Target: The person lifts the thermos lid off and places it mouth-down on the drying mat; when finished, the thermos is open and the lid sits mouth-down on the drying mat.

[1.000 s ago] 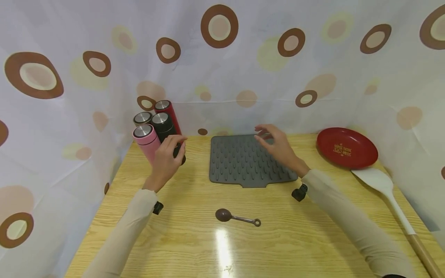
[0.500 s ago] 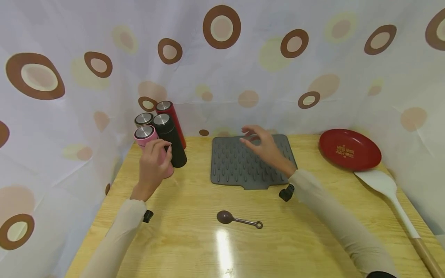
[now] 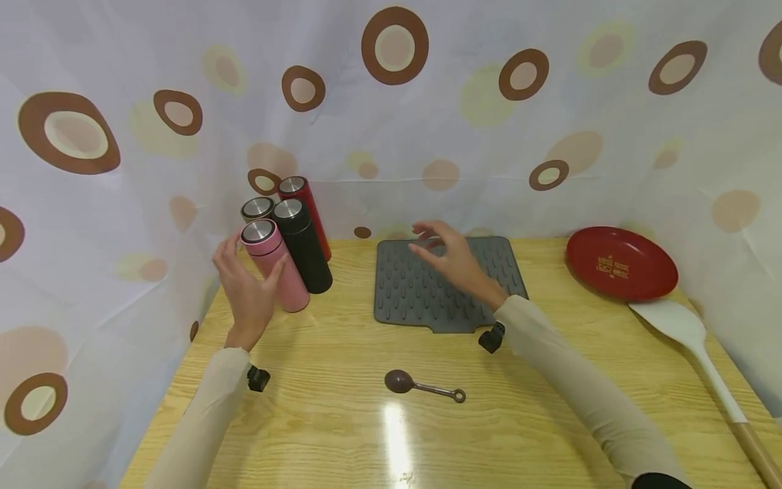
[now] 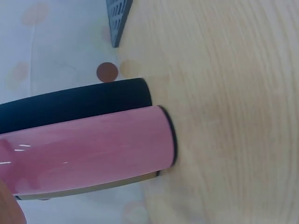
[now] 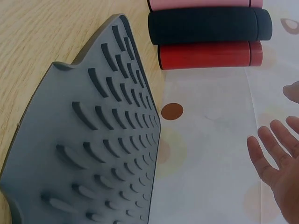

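My left hand (image 3: 247, 292) is at the pink thermos flask (image 3: 293, 285), fingers spread along its left side, thumb overlapping its front. The left wrist view shows the flask's pink body (image 4: 98, 149) large, with a bit of the hand at the lower left corner. Close behind it stand a black flask (image 3: 310, 255), a red flask (image 3: 313, 214) and a mostly hidden one with a silver lid (image 3: 258, 206). Over the grey ridged mat (image 3: 400, 285) hovers my right hand (image 3: 453, 258), holding nothing, fingers loosely bent; its fingers (image 5: 266, 163) show apart in the right wrist view.
A brown spoon (image 3: 400, 382) lies on the wooden table (image 3: 330, 421) in front of the mat. At the right are a red plate (image 3: 641, 261) and a long white spatula (image 3: 690, 333) with a wooden handle. A patterned curtain (image 3: 379, 136) closes off the back and sides.
My left hand has moved left, from in front of the black flask to around the pink one, its fingers opening wider. My right hand has drifted left over the mat.
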Demonstrator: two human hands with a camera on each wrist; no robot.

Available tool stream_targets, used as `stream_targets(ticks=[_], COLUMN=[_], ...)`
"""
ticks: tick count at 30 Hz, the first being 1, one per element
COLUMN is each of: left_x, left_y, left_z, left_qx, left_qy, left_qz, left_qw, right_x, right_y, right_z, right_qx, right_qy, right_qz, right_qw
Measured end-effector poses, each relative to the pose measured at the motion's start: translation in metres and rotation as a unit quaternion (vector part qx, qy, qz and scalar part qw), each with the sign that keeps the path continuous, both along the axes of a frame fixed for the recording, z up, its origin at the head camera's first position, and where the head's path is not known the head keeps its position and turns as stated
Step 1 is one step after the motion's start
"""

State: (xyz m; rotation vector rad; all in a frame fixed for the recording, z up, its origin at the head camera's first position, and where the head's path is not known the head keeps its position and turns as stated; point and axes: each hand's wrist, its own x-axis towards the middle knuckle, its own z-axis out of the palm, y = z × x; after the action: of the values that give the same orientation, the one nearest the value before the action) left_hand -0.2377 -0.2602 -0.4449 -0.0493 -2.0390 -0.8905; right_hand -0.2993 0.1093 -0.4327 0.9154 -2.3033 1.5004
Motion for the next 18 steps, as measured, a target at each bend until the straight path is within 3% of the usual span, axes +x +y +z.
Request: stream_targets(ticks=[4,9,13,18], left_x=[0.004,0.001,-0.003,-0.004], left_y=[0.0,0.005,0.006,0.007], left_z=[-0.008,-0.011,-0.013,-0.015], left_qx=[0.047,0.118,0.17,0.183], left_qy=[-0.072,-0.131,-0.139,-0.133], left_qz=[0.003,-0.047,-0.079,-0.084], left_qw=[0.9963,0.9833,0.9724,0.9704], right_x=[0.001,0.002,0.001,0.003], right_y=[-0.006,-0.011,-0.018,-0.029], right_z=[-0.001,0.003,0.005,0.008], right_qx=[-0.001,0.008,0.017,0.017], right_qy=[-0.008,-0.005,-0.006,-0.012], right_qz=[0.009,0.009,0.015,0.034], right_qw=[0.9999,0.9999,0.9997,0.9992])
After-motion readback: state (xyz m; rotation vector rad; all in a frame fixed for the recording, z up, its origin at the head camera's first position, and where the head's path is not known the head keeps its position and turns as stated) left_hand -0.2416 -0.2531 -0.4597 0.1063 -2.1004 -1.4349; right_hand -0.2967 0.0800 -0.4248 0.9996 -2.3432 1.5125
